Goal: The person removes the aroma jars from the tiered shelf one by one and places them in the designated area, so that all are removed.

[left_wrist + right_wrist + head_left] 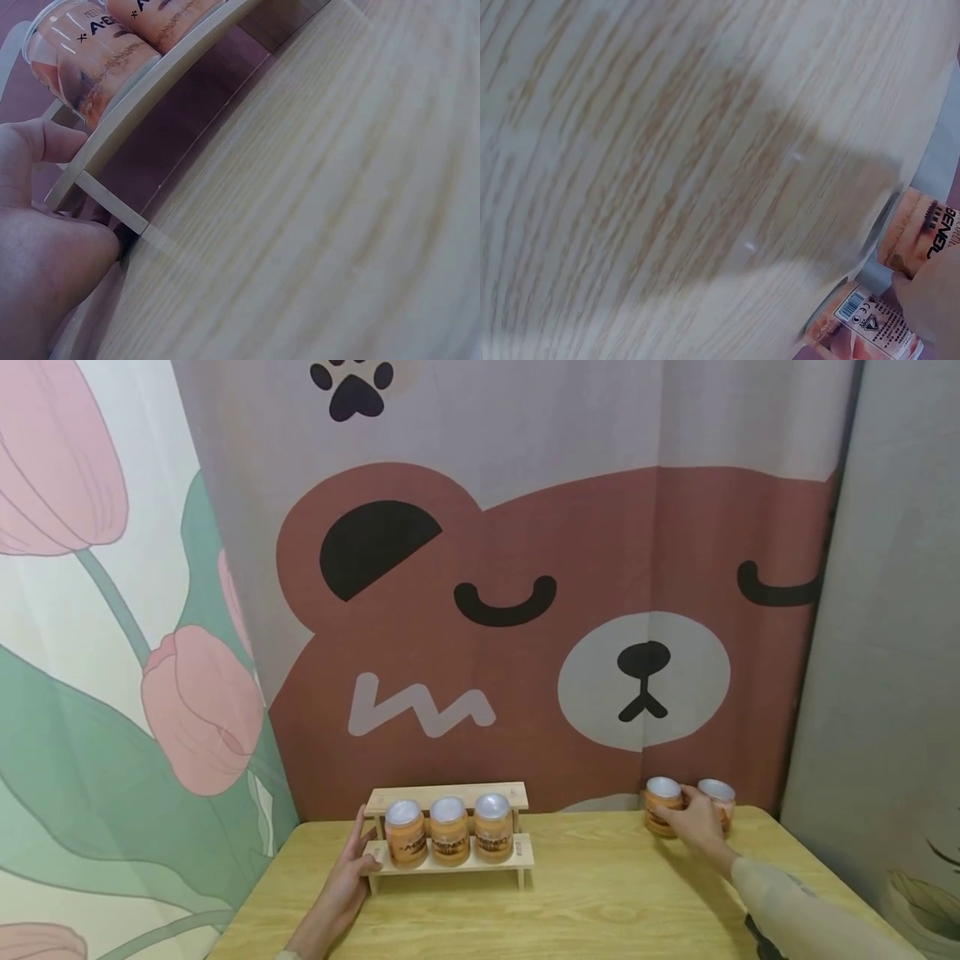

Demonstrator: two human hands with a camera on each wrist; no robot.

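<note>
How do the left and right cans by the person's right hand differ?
The right hand grips the left can; the right can is partly hidden by that hand. The left can shows the wrist camera large lettering, the right can a barcode. Both are orange with pale lids.

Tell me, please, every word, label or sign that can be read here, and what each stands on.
"BEN": on the held can in the right hand; its last letters are unclear.
"BEN": on the three rack cans; last letters unclear.
"CE", with a barcode and triangle sign: on the neighbouring can; its other print is too small to read.
A mark on the wooden rack, at its right end: too small to read.
</note>
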